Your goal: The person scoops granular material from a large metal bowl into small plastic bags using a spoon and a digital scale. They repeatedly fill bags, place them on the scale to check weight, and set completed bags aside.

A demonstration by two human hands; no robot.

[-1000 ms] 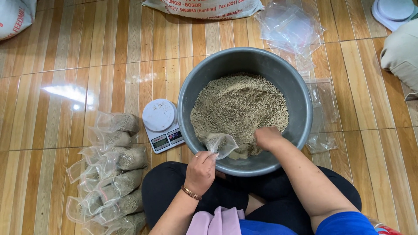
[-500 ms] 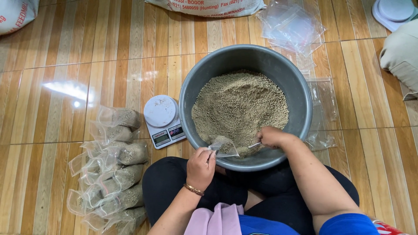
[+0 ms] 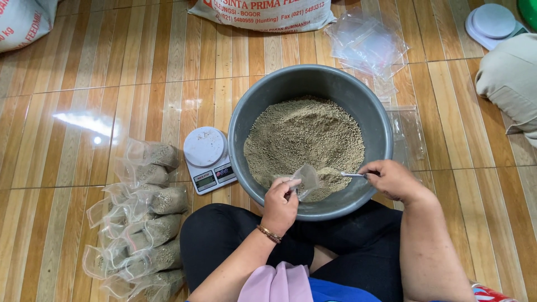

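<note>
- Head view: I sit on the wooden floor (image 3: 67, 78) with a big grey basin (image 3: 246, 120) of tan pellet feed (image 3: 305, 137) just in front of my knees.
- My left hand (image 3: 281, 202) reaches over the near rim, wrist bent up, a bracelet at the wrist; its fingers pinch a small clear plastic bag (image 3: 306, 180) by the mouth, holding it open just above the feed.
- My right hand (image 3: 391, 179) comes in from the right rim, curled closed around the handle of a metal spoon (image 3: 353, 175), whose bowl end lies against the feed next to the bag.
- Left of the basin, touching its side, sits a small white digital scale (image 3: 208, 156) with a round platter.
- Further left, by my left knee, a heap of filled clear bags (image 3: 142, 221) lies on the floor, each showing the same tan feed.
- Beyond the basin to the right, loose empty clear bags (image 3: 366, 39) are scattered flat.
- At the top edge lies a white printed sack (image 3: 263, 14) with red lettering; another white sack (image 3: 22, 22) shows at the top-left corner.
</note>
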